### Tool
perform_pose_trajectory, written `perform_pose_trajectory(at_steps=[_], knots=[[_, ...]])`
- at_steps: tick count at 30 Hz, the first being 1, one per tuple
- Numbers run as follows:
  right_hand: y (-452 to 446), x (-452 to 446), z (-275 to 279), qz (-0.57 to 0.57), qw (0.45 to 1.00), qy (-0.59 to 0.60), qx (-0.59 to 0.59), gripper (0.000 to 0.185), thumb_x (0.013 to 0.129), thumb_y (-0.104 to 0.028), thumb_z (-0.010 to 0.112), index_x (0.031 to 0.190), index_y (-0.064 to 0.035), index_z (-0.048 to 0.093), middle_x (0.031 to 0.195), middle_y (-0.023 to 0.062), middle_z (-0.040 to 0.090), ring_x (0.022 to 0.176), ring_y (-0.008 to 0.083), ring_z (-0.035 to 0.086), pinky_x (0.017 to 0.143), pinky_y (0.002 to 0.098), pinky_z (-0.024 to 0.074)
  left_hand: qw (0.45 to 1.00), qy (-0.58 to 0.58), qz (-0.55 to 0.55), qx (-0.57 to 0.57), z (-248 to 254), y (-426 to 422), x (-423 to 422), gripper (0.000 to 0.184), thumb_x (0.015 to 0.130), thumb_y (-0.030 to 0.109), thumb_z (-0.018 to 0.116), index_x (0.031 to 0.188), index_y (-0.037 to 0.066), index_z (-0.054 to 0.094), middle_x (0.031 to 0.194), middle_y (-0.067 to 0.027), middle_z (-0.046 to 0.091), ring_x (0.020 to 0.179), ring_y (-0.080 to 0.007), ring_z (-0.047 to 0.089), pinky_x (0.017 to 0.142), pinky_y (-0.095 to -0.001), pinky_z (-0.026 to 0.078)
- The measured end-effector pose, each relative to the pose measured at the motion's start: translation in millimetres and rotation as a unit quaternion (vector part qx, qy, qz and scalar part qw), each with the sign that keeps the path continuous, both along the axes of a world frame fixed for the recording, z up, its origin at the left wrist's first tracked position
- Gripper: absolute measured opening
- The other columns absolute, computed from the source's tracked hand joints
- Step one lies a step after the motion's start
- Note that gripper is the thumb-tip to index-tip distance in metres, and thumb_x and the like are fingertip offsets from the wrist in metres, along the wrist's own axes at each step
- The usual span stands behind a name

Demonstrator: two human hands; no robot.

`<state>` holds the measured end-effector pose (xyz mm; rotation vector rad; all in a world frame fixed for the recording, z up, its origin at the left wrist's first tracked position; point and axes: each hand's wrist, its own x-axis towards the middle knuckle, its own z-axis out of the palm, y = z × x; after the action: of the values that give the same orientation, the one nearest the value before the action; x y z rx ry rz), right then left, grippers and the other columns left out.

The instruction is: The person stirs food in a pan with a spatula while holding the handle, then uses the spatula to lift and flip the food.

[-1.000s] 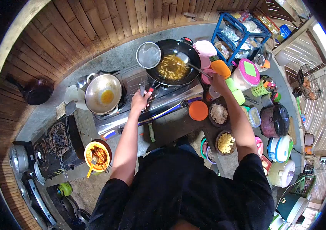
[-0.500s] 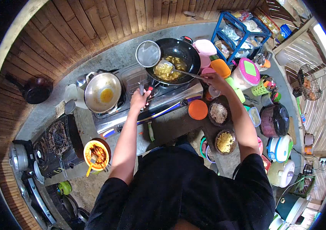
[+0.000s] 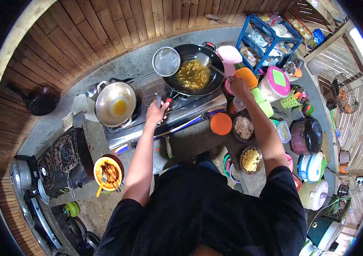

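My left hand (image 3: 156, 112) is closed around the handle of a round mesh strainer (image 3: 166, 61), whose bowl overlaps the left rim of a black wok (image 3: 209, 87). A dark handle with a red part lies beside that hand; whether the hand grips it too is unclear. My right hand (image 3: 238, 86) grips a metal spatula (image 3: 203, 59), its blade at the back right inside the wok. Yellow strips of food (image 3: 193, 74) lie spread in oil across the wok's bottom. The wok sits over the right burner of the gas stove (image 3: 164, 121).
A pale metal pan (image 3: 101, 106) with some oil stands on the left burner. An orange lid (image 3: 221, 123), a bowl of shredded food (image 3: 244, 128) and a bowl of yellow strips (image 3: 251, 160) stand to the right. A yellow bowl (image 3: 98, 174) of red-brown sauce sits lower left.
The spatula has moved from the wok's left-centre to its back right. The yellow strips heaped on its blade are now spread in the oil. My left hand stays nearly still.
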<state>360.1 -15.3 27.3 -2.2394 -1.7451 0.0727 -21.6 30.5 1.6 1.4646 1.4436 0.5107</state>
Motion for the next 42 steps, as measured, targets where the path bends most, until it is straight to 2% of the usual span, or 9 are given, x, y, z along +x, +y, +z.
perform_pose_trajectory(at_steps=[4,6,9,19,21,24,31,39,42], knots=[[19,8,-23,0.061,0.995,-0.064,-0.045,0.023,0.087,-0.020,0.050,0.091,-0.0070,0.068,0.075,0.0157,0.067,0.068,0.0325,0.067,0.062,0.0452,0.0533,1.000,0.000,-0.001,0.004,-1,0,0,0.029,0.086,0.032,0.066,0.087,0.006,0.054,0.075,-0.0051,0.070,0.048,-0.0152,0.062,0.044,-0.0304,0.047],[22,6,-18,0.025,0.928,0.300,-0.221,0.022,0.089,-0.018,0.052,0.099,-0.0073,0.069,0.075,0.0065,0.067,0.064,0.0183,0.066,0.049,0.0332,0.0490,1.000,-0.002,-0.003,0.006,0,0,0,0.029,0.086,0.031,0.066,0.087,0.006,0.054,0.075,-0.0051,0.070,0.048,-0.0154,0.062,0.044,-0.0304,0.047],[16,0,-8,0.115,0.927,0.290,-0.208,0.021,0.089,-0.020,0.054,0.098,-0.0076,0.070,0.069,0.0000,0.062,0.053,0.0071,0.056,0.041,0.0240,0.0405,1.000,-0.004,-0.008,0.000,2,0,0,0.029,0.086,0.031,0.067,0.088,0.005,0.053,0.075,-0.0052,0.070,0.047,-0.0158,0.062,0.044,-0.0306,0.047],[-11,0,27,0.084,0.969,0.220,-0.074,0.024,0.082,-0.011,0.062,0.105,-0.0080,0.067,0.081,0.0055,0.066,0.070,0.0134,0.060,0.062,0.0303,0.0465,1.000,-0.014,0.001,-0.006,3,-1,0,0.028,0.085,0.030,0.067,0.090,0.006,0.052,0.074,-0.0055,0.068,0.047,-0.0156,0.061,0.041,-0.0294,0.045],[-14,-1,34,0.046,0.990,0.132,0.007,0.026,0.087,-0.016,0.048,0.105,-0.0128,0.067,0.086,0.0173,0.067,0.077,0.0343,0.066,0.070,0.0447,0.0512,1.000,-0.017,-0.002,-0.010,2,-1,0,0.028,0.085,0.030,0.067,0.090,0.006,0.052,0.073,-0.0055,0.068,0.047,-0.0157,0.061,0.040,-0.0292,0.045],[-13,4,32,-0.022,1.000,0.007,0.000,0.032,0.085,-0.016,0.045,0.111,-0.0139,0.063,0.092,0.0203,0.066,0.088,0.0399,0.063,0.076,0.0512,0.0498,1.000,-0.017,-0.001,0.001,-2,1,-1,0.028,0.086,0.030,0.067,0.090,0.007,0.052,0.072,-0.0058,0.067,0.047,-0.0160,0.061,0.040,-0.0295,0.045],[-25,3,36,-0.025,0.998,-0.043,-0.037,0.034,0.084,-0.010,0.046,0.113,-0.0082,0.062,0.096,0.0191,0.066,0.091,0.0374,0.063,0.080,0.0500,0.0484,1.000,-0.004,-0.010,0.000,0,1,-1,0.030,0.086,0.032,0.067,0.090,0.006,0.053,0.073,-0.0055,0.067,0.048,-0.0162,0.062,0.041,-0.0300,0.046],[-32,21,10,0.125,0.979,0.091,-0.133,0.027,0.086,-0.018,0.057,0.109,-0.0068,0.065,0.091,0.0174,0.067,0.084,0.0321,0.065,0.076,0.0409,0.0501,1.000,-0.004,-0.004,-0.001,-2,1,0,0.030,0.085,0.033,0.067,0.091,0.006,0.053,0.074,-0.0059,0.068,0.048,-0.0163,0.063,0.042,-0.0304,0.047],[-45,-21,59,0.101,0.953,0.217,-0.184,0.025,0.089,-0.017,0.056,0.107,-0.0049,0.066,0.090,0.0150,0.067,0.082,0.0289,0.065,0.074,0.0373,0.0492,1.000,0.003,-0.002,0.000,-1,1,0,0.030,0.085,0.032,0.067,0.092,0.006,0.053,0.074,-0.0059,0.068,0.048,-0.0164,0.063,0.042,-0.0307,0.047]])
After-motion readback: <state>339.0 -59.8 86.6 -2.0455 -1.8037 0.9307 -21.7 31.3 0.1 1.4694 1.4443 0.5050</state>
